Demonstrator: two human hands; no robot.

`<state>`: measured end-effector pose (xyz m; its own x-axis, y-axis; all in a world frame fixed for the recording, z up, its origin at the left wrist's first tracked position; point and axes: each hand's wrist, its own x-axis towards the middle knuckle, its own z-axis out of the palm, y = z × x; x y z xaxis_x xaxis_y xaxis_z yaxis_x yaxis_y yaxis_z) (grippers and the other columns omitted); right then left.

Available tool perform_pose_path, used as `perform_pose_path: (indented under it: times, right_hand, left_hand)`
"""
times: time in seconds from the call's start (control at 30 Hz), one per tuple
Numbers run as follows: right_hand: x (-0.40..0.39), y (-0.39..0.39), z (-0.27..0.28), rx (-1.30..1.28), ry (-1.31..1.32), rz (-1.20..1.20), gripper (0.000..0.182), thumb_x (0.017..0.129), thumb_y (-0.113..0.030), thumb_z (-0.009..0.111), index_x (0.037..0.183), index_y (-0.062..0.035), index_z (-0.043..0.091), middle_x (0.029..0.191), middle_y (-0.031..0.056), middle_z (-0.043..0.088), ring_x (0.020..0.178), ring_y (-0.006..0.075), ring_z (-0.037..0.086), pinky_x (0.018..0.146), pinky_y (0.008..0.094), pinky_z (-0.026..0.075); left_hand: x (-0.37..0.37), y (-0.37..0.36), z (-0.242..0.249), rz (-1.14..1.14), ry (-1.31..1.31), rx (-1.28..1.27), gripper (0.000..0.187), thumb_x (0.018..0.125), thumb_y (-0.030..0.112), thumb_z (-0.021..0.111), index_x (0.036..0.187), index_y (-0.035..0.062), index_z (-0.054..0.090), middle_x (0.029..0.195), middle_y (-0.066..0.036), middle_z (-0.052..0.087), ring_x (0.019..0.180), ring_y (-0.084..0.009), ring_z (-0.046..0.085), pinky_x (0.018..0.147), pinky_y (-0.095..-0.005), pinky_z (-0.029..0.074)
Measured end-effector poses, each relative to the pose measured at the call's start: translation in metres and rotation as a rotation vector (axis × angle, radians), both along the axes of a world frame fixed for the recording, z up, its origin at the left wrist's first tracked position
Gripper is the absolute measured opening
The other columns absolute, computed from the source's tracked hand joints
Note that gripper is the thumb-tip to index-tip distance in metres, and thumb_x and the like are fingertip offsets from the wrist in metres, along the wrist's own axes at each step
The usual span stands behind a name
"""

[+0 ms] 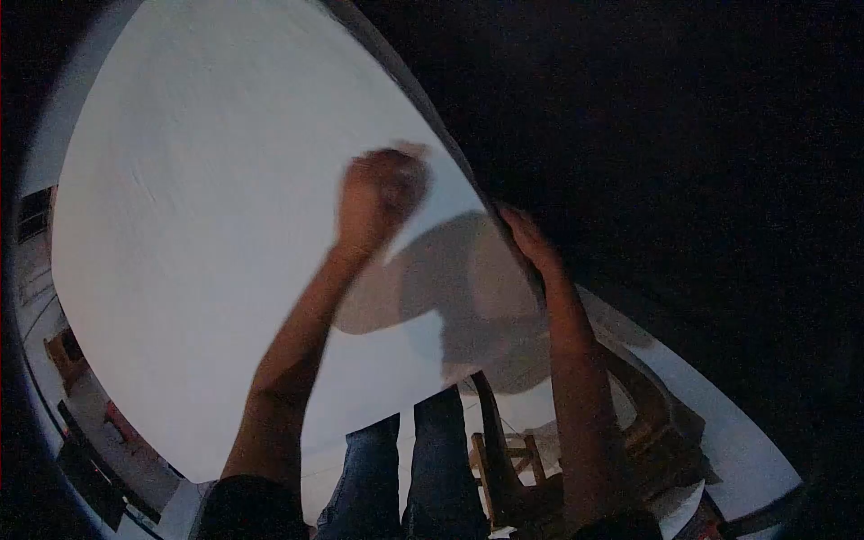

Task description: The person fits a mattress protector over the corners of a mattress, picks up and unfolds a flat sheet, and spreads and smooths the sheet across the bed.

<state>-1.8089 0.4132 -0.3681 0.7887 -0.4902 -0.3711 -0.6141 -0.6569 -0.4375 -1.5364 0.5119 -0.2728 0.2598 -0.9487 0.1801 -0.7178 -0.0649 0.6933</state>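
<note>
A large white panel (207,234) fills most of the left and middle of the view. Over its right part, my left hand (382,193) is curled with the fingers drawn in; motion blur hides whatever it may hold. At the panel's slanting right edge is my right hand (531,238), its fingers closed round the edge and partly hidden by it. Shadows of arms and head lie across the panel below my left hand.
Below the panel are my legs in blue jeans (436,450). A wooden chair (508,468) stands to their right on the pale floor. Dark space lies beyond the panel's right edge. Another wooden piece of furniture (66,355) shows at far left.
</note>
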Motion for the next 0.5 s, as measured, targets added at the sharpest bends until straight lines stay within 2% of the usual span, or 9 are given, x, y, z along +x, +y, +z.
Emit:
perform_pose_path:
  times: [0.03, 0.1, 0.2, 0.23, 0.3, 0.33, 0.4, 0.43, 0.5]
  right_hand:
    - [0.012, -0.005, -0.022, 0.000, -0.004, 0.001, 0.050, 0.079, -0.034, 0.045, 0.120, -0.0067, 0.038, 0.123, 0.0139, 0.037, 0.112, 0.0289, 0.036, 0.094, 0.0345, 0.027]
    - [0.033, -0.008, -0.079, 0.186, -0.076, -0.632, 0.042, 0.079, -0.033, 0.045, 0.109, -0.0024, 0.048, 0.114, 0.0141, 0.046, 0.106, 0.0289, 0.042, 0.091, 0.0328, 0.030]
    - [0.063, -0.020, -0.018, 0.156, 0.216, -0.505, 0.041, 0.085, -0.031, 0.036, 0.111, -0.0020, 0.047, 0.118, 0.0085, 0.044, 0.105, 0.0214, 0.042, 0.091, 0.0292, 0.028]
    - [0.060, -0.025, -0.030, 0.156, 0.210, -0.495, 0.041, 0.085, -0.031, 0.036, 0.111, -0.0020, 0.047, 0.118, 0.0085, 0.044, 0.105, 0.0214, 0.042, 0.091, 0.0292, 0.028]
    - [0.016, -0.061, -0.133, 0.587, -0.137, -0.226, 0.047, 0.084, -0.038, 0.036, 0.111, -0.0013, 0.047, 0.120, 0.0103, 0.042, 0.107, 0.0233, 0.040, 0.093, 0.0293, 0.026]
    - [0.048, -0.056, -0.073, 0.583, -0.134, -0.209, 0.047, 0.084, -0.038, 0.036, 0.111, -0.0013, 0.047, 0.120, 0.0103, 0.042, 0.107, 0.0233, 0.040, 0.093, 0.0293, 0.026]
    - [0.174, -0.054, 0.050, 0.766, -0.045, -0.737, 0.049, 0.084, -0.039, 0.036, 0.113, -0.0005, 0.045, 0.121, 0.0123, 0.040, 0.110, 0.0240, 0.037, 0.094, 0.0302, 0.025]
    - [0.186, -0.071, 0.026, 0.778, -0.032, -0.756, 0.049, 0.084, -0.039, 0.036, 0.113, -0.0005, 0.045, 0.121, 0.0123, 0.040, 0.110, 0.0240, 0.037, 0.094, 0.0302, 0.025]
    - [0.222, -0.092, -0.021, 0.385, -0.151, -0.643, 0.054, 0.083, -0.044, 0.033, 0.115, -0.0015, 0.043, 0.118, 0.0149, 0.042, 0.106, 0.0250, 0.040, 0.092, 0.0321, 0.026]
  left_hand:
    - [0.033, 0.009, -0.013, 0.108, -0.043, -0.028, 0.027, 0.067, 0.008, 0.056, 0.093, 0.0038, 0.054, 0.094, -0.014, 0.053, 0.090, -0.0305, 0.048, 0.076, -0.0370, 0.037]
    - [0.098, 0.019, -0.039, 0.321, -0.183, 0.025, 0.029, 0.069, 0.011, 0.056, 0.098, 0.0056, 0.052, 0.100, -0.015, 0.051, 0.093, -0.0313, 0.046, 0.078, -0.0361, 0.037]
    - [0.157, 0.014, -0.051, 0.415, -0.343, 0.037, 0.032, 0.072, 0.016, 0.054, 0.102, 0.0072, 0.049, 0.106, -0.013, 0.048, 0.095, -0.0308, 0.045, 0.080, -0.0412, 0.035]
    - [0.167, 0.013, -0.061, 0.527, -0.430, 0.092, 0.033, 0.074, 0.018, 0.052, 0.104, 0.0079, 0.047, 0.109, -0.013, 0.046, 0.099, -0.0298, 0.043, 0.084, -0.0446, 0.032]
    - [0.185, 0.011, -0.069, 0.654, -0.513, 0.142, 0.034, 0.075, 0.020, 0.049, 0.107, 0.0086, 0.046, 0.112, -0.012, 0.044, 0.103, -0.0288, 0.041, 0.087, -0.0480, 0.028]
    - [0.176, 0.008, -0.070, 0.716, -0.547, 0.096, 0.035, 0.076, 0.022, 0.047, 0.108, 0.0095, 0.045, 0.115, -0.012, 0.041, 0.107, -0.0278, 0.037, 0.090, -0.0503, 0.023]
    - [0.172, 0.010, -0.073, 0.772, -0.489, 0.035, 0.037, 0.076, 0.023, 0.044, 0.111, 0.0110, 0.044, 0.120, -0.012, 0.036, 0.117, -0.0263, 0.027, 0.095, -0.0516, 0.012]
    - [0.167, -0.011, -0.087, 0.755, -0.483, 0.053, 0.037, 0.076, 0.023, 0.044, 0.111, 0.0110, 0.044, 0.120, -0.012, 0.036, 0.117, -0.0263, 0.027, 0.095, -0.0516, 0.012]
    - [0.172, -0.022, -0.092, 0.778, -0.458, 0.072, 0.038, 0.074, 0.023, 0.044, 0.111, 0.0106, 0.044, 0.119, -0.012, 0.036, 0.116, -0.0268, 0.028, 0.095, -0.0516, 0.012]
